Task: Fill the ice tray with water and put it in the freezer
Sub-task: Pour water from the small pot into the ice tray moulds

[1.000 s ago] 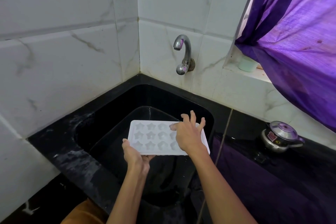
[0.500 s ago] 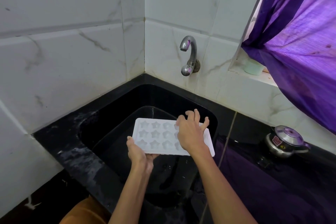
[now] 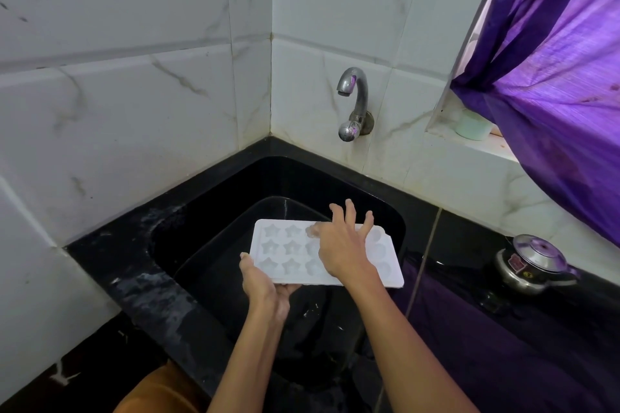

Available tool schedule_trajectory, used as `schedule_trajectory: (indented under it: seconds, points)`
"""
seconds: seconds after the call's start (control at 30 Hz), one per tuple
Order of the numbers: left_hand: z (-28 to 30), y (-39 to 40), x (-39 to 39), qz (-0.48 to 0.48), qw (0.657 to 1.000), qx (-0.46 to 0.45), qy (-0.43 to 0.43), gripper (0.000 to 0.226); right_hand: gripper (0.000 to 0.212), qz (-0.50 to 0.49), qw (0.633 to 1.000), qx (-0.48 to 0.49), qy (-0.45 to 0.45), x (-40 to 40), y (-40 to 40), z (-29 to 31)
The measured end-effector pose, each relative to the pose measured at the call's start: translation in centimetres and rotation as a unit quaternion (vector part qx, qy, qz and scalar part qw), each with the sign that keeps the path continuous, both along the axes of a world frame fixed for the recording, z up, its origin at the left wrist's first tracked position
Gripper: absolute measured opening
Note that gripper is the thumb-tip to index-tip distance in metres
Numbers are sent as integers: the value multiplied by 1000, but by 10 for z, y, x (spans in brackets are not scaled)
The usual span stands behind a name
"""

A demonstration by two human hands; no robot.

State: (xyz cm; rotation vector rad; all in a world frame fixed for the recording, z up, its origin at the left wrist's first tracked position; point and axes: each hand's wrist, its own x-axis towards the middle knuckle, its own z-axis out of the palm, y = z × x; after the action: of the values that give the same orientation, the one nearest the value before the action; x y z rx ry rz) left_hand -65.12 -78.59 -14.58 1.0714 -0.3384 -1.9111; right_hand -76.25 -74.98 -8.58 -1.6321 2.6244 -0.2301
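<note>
Over sink (image 3: 214, 198): left hand (image 3: 265, 288) grips tray (image 3: 292, 270) near corner; right hand (image 3: 345, 246) fingers spread flat on top. Light, stiff; slosh risk once filled, hold both ends.

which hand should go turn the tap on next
Probably the right hand: it only rests on the ice tray, nearer the tap. The left hand supports the tray from below.

The ice tray (image 3: 302, 253) is over the sink (image 3: 214, 245), which is sunk into the surface (image 3: 141, 282) in the wall corner. The left hand (image 3: 265, 285) is under its near-left corner; the right hand (image 3: 345, 245) lies on top. The tap (image 3: 352, 104) is on the wall behind, the pressure cooker (image 3: 533, 265) on the surface at right, and the cup (image 3: 473, 124) on the sill above.
</note>
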Motion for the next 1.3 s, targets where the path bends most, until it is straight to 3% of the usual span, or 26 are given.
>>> schedule_trajectory:
  seconds: [0.83, 1.03, 1.3]
  points:
    - [9, 0, 2, 8, 1000, -15, -15, 51, 63, 15, 1000, -1, -15, 5, 1, 6]
    - [8, 3, 0, -2, 1000, -15, 1, 48, 52, 8, 999, -44, -13, 7, -4, 13]
    - [10, 3, -2, -1, 1000, -14, 10, 48, 66, 56, 998, 6, 24, 17, -18, 8]
